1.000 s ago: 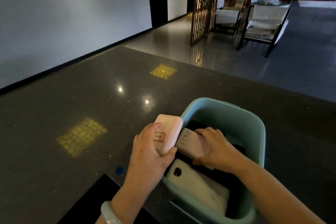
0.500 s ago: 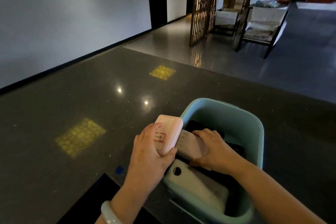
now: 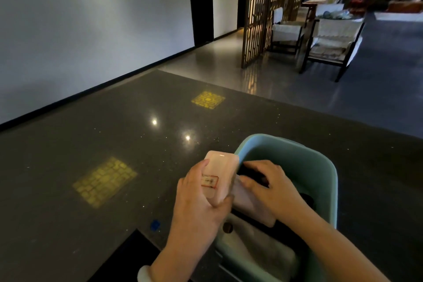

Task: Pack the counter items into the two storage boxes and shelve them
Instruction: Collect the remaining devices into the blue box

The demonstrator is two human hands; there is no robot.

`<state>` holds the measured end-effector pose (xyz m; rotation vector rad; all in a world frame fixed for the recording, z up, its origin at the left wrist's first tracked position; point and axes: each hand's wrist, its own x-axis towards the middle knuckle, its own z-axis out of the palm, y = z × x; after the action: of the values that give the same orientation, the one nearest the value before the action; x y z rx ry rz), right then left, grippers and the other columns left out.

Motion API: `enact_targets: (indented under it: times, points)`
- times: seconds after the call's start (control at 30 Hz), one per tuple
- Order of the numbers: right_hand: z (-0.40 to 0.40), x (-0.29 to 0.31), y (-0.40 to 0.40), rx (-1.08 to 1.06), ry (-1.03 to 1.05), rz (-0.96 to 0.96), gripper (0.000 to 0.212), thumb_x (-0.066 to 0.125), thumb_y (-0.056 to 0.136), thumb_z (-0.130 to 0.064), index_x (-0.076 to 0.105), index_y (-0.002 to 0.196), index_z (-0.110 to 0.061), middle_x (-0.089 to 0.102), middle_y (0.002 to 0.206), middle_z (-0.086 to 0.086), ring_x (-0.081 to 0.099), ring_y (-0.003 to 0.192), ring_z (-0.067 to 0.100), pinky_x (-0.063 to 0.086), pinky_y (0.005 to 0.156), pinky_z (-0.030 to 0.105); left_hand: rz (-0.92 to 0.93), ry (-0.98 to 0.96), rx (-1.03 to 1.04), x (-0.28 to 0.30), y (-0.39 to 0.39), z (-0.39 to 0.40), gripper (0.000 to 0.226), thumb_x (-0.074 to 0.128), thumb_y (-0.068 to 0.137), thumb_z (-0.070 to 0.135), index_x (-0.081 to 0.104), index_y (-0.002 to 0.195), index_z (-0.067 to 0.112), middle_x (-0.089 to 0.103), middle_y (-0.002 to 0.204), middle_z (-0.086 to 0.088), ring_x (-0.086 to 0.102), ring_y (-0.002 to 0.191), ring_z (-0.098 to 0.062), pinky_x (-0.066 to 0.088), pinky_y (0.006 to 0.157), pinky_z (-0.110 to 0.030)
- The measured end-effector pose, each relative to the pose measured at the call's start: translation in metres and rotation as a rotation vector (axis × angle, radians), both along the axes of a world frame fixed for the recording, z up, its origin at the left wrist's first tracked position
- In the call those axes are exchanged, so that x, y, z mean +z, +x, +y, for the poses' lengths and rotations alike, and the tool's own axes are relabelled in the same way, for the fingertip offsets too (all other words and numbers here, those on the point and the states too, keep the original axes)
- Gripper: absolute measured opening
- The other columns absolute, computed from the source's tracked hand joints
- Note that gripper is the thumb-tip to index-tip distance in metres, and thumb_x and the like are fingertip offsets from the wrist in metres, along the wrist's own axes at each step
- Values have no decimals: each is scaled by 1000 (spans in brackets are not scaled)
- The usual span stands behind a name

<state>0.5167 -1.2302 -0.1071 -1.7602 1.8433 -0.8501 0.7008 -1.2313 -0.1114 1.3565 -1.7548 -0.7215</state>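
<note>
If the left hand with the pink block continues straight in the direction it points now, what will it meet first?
The left hand points the pink rectangular block up and forward beside the teal plastic box. Ahead lies only the dark polished stone counter, so the way looks free, though depth is unclear.

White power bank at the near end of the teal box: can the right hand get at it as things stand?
Probably yes. The right hand is already inside the teal box, resting on a pale pack just beyond the white power bank, whose top lies uncovered.
</note>
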Motion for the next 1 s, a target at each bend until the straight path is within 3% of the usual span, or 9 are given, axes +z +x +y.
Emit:
enact_targets:
  times: [0.1,0.2,0.37,0.47,0.6,0.73,0.8,0.9,1.0]
  points:
    - [4,21,13,19,113,-514,31,57,87,-42,64,109,-21,71,97,-6,67,94,9,53,77,20,3,-4,-48,11,-14,-1,89,82,67,46,23,134,51,26,113,40,36,110,7,38,81,-15]
    - [6,31,16,-44,236,-942,24,50,96,-25,66,109,-12,74,95,4,71,89,17,57,68,26,-1,12,-116,16,-27,-2,96,82,64,50,19,136,51,21,116,46,34,115,7,40,85,-15]
    - [10,33,0,-120,289,-1143,27,44,98,-18,64,113,-8,71,106,15,68,98,28,52,88,47,290,284,-165,29,-23,-17,82,63,64,72,36,136,43,50,126,23,54,107,6,51,85,-21]
    - [11,34,-10,-95,309,-1195,26,46,95,-19,63,114,-13,71,108,11,68,100,27,51,85,44,465,466,-147,40,-21,-28,45,62,84,51,52,125,37,64,115,11,64,98,-2,52,84,-31]
    - [13,41,-19,-7,290,-1073,31,56,84,-25,66,112,-17,72,106,8,69,99,24,52,85,42,490,510,-259,49,-22,-32,25,64,89,25,64,114,29,71,103,3,68,98,-16,56,86,-45]
    - [17,49,-21,-20,113,-523,21,56,91,-32,62,111,-33,71,100,-14,66,91,0,51,74,15,638,436,-212,45,-31,-27,21,65,89,15,66,103,30,73,95,-2,70,88,-16,59,72,-38]
    - [18,53,-16,35,63,-207,43,63,82,-49,50,122,-38,60,115,-21,58,103,-4,43,78,7,688,426,-150,40,-39,-24,19,64,90,15,64,99,32,72,92,-4,72,82,-19,59,67,-38]
    - [17,45,-5,-7,81,98,97,63,64,-72,17,143,-38,29,129,-21,37,117,1,37,95,18,698,411,-92,34,-49,-24,24,67,88,18,59,104,34,69,100,-6,71,88,-21,59,67,-38]
    - [7,39,-14,-94,-89,101,85,65,66,-67,33,137,-32,39,124,-17,42,102,-4,38,78,6,615,337,-184,29,-49,-27,29,68,87,26,56,111,35,67,105,1,69,94,-13,59,74,-37]
